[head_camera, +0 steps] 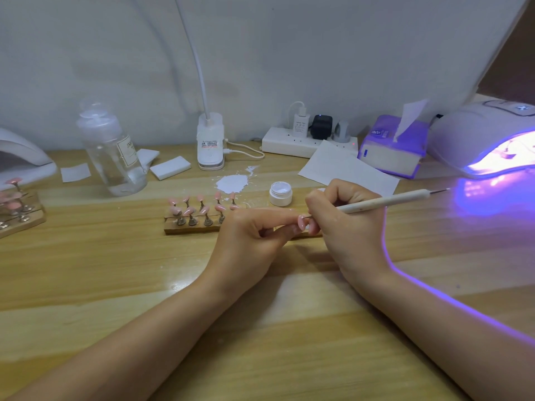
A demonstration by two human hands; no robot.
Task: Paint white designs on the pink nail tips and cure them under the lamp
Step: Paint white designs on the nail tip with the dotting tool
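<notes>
Head view, looking down on a pale wood-grain counter (115, 285). At centre, the left hand (249, 238) pinches a single glossy pink nail tip (302, 222) between curled fingers (278, 219), raised just above the counter. The right hand (347, 224) grips a slim white nail-art brush (382, 201), fingers curled round its shaft; the fine working end meets the pink nail tip, while the far end points toward the lit lamp. Just behind the left hand stands a low wooden display block (188, 227) carrying two rows of pink nail tips on small metal stands (202, 208). Behind the right hand sits a small open white jar of white gel (280, 193), and beyond it a dried white paint smear (231, 183) on the counter. At far right, a white dome-shaped curing lamp (477, 134) glows violet, casting purple light on the counter and along the right forearm. A second white lamp (20, 157) and another wooden stand with pink tips (17, 209) lie at far left. Along the wall: a clear plastic pump bottle (111, 149) with a label too blurred to read, white foam pads (170, 167), a white clip-on lamp base (210, 143) with an illegible red-and-black sticker, a white power strip (292, 140) holding white and black chargers, a purple tissue box (393, 146) whose printing cannot be made out, and a white paper sheet (341, 169).
</notes>
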